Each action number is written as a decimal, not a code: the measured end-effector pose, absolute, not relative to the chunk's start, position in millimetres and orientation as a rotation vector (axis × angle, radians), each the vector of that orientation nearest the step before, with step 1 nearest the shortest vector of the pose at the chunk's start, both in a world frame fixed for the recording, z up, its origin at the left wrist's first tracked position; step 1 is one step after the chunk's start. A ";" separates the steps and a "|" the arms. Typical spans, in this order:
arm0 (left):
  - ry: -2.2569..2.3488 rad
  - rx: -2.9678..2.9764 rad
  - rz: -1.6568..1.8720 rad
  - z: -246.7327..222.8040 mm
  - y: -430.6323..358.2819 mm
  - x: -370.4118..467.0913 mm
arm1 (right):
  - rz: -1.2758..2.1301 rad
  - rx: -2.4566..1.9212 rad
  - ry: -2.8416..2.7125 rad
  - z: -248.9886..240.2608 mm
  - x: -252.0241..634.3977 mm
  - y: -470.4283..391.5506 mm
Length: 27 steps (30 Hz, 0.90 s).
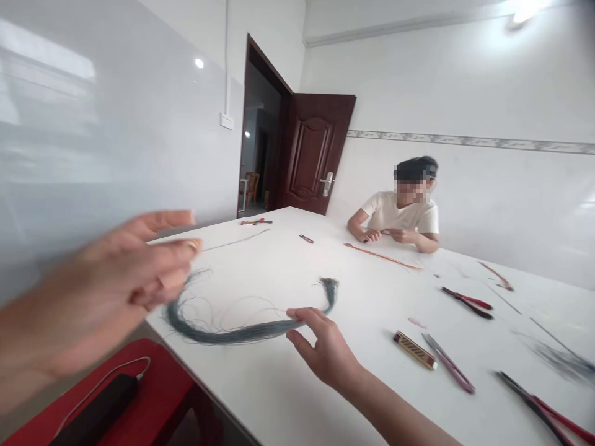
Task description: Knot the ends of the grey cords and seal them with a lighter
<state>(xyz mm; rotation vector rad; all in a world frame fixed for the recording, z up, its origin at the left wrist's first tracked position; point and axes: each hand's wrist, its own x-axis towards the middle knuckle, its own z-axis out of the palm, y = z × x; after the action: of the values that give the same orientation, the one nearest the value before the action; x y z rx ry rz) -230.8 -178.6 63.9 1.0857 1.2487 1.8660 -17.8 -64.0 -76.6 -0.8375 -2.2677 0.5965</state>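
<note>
A curved bundle of thin blue-grey wires (223,336) lies on the white table, its frayed end bending up at the right. My right hand (328,347) is at the bundle, which passes between thumb and forefinger. Fine loose strands arc above it. Raised over the table's left edge, my left hand (139,266) has its fingertips apart and nothing clear between them; it is slightly blurred. Behind its fingertips a thin grey wire (239,240) runs off to the right; whether it touches the hand I cannot tell.
Across the table (260,396) sits another person (402,214), hands together. At right lie red-handled pliers (467,302), larger pliers (534,396), a pink-handled tool (449,362), a patterned yellowish block (415,350), and orange strands (383,256). A red stool (162,378) holds a black object.
</note>
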 end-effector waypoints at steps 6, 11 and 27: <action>0.908 0.997 1.392 26.5 -133.8 -108.6 | 1.049 -0.700 -1.592 -20.0 32.8 -122.8; 0.681 1.136 1.308 23.8 -115.8 -27.6 | 0.998 -0.636 -1.160 -6.3 81.1 -135.7; 0.563 1.368 1.125 4.8 -108.4 81.1 | 0.424 -0.733 -1.036 -18.8 175.7 -138.8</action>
<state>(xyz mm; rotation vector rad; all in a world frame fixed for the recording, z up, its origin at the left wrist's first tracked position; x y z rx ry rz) 81.1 -108.4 4.8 1.3679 0.5632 1.1246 175.7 -138.8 -18.8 -0.7333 -1.0356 0.4244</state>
